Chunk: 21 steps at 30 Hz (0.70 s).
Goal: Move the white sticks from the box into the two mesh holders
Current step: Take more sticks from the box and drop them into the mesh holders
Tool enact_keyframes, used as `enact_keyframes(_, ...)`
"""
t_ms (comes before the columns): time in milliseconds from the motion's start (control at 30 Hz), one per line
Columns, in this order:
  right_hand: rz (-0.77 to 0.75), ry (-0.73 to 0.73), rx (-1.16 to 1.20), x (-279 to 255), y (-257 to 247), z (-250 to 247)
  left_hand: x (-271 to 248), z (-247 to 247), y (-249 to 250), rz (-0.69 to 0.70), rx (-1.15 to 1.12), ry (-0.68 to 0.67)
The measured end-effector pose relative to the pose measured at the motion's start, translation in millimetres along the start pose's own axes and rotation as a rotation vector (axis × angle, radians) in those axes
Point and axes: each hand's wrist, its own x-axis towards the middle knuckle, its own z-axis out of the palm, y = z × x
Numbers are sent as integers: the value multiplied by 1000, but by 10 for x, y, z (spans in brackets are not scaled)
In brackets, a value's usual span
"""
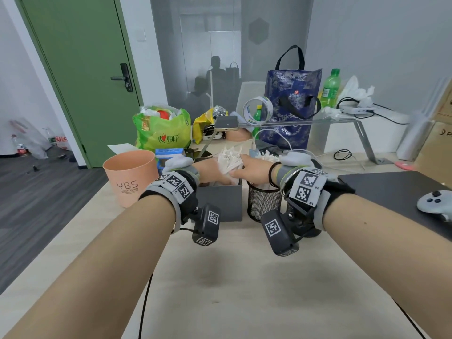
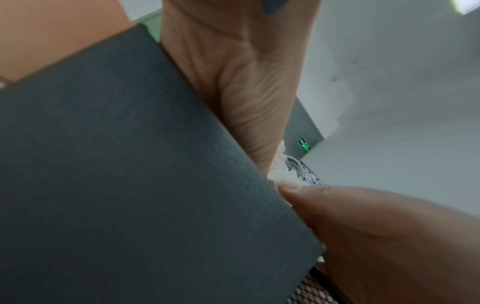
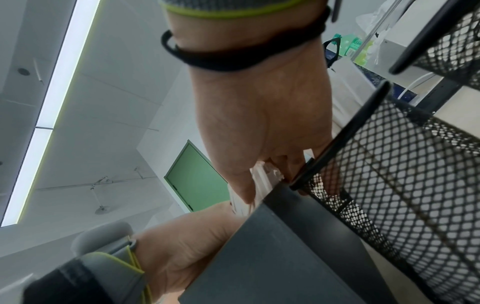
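both hands, left (image 1: 210, 171) and right (image 1: 254, 167), clutch one bundle of sticks (image 1: 228, 159) over the box (image 1: 220, 200) mid-desk, so pick-up step; next: lift clear, swing right, drop upright into holder (image 1: 264, 204) touching the box.

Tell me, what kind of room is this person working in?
Most likely an office or small workroom. A frosted glass partition stands behind the cluttered desk, a green door with a lever lock leads out, and a laptop lies by the right arm.
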Motion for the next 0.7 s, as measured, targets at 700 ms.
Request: enact_keyframes(700,-46,32,164,2,-115,-3,-78,-242,-31,16,3,143)
